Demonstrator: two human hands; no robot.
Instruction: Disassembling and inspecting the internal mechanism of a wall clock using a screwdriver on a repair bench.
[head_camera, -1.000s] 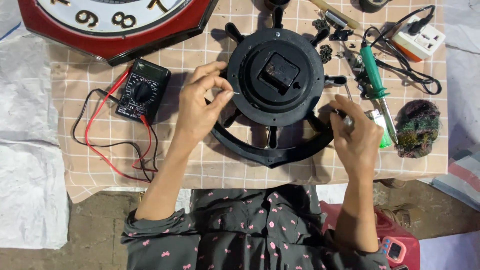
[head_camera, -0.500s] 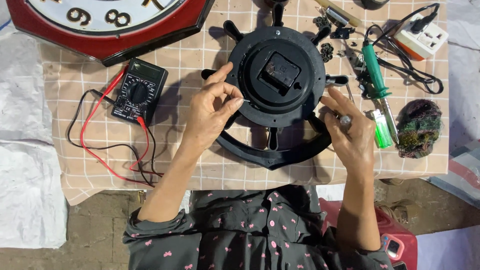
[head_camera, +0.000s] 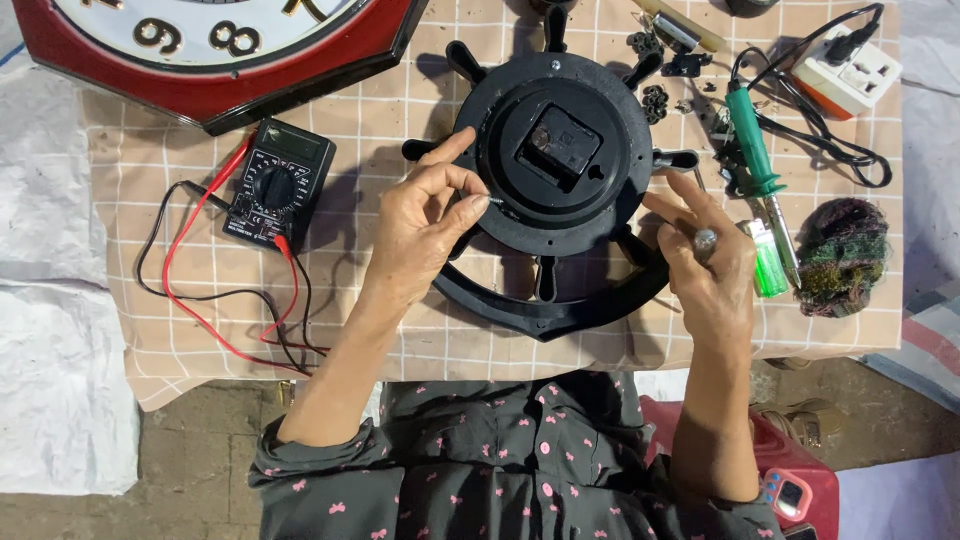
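Black ship-wheel clock (head_camera: 560, 180) lies face down mid-counter (head_camera: 150, 330) on checked cloth, square movement (head_camera: 562, 143) showing at its centre. Left hand (head_camera: 425, 225) pinches a tiny screw or pin (head_camera: 494, 201) between thumb and forefinger at the back plate's left edge. Right hand (head_camera: 705, 265) closes on a small metal-tipped tool (head_camera: 704, 240), forefinger stretched along the wheel's right rim. Multimeter (head_camera: 280, 185) with red and black leads sits left; green soldering iron (head_camera: 752, 145) right; red octagonal clock (head_camera: 215, 50) top left.
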